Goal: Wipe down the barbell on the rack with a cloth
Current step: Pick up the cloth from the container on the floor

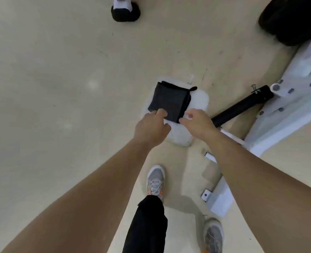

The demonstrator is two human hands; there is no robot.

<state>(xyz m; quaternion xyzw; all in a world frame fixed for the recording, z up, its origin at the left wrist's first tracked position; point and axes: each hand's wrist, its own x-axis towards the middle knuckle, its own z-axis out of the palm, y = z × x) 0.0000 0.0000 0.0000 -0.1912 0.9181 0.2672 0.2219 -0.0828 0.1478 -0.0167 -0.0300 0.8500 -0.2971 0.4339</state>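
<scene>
A folded dark cloth (170, 102) lies on a fluffy white cloth (180, 133) on the floor in front of me. My left hand (151, 126) pinches the dark cloth's near left corner with curled fingers. At its near right corner my right hand (198, 123) closes thumb and fingers on the edge, where it meets the white cloth. A black bar (242, 106) sticks out low from the white rack frame (288, 106) to the right. No barbell shaft is clearly in view.
Black weight plates (293, 19) sit at the top right. White rack feet and brackets (217, 196) lie on the floor by my right shoe (214, 234). My left shoe (155, 180) is just behind the cloths. Another person's foot (125, 10) stands ahead on the beige floor.
</scene>
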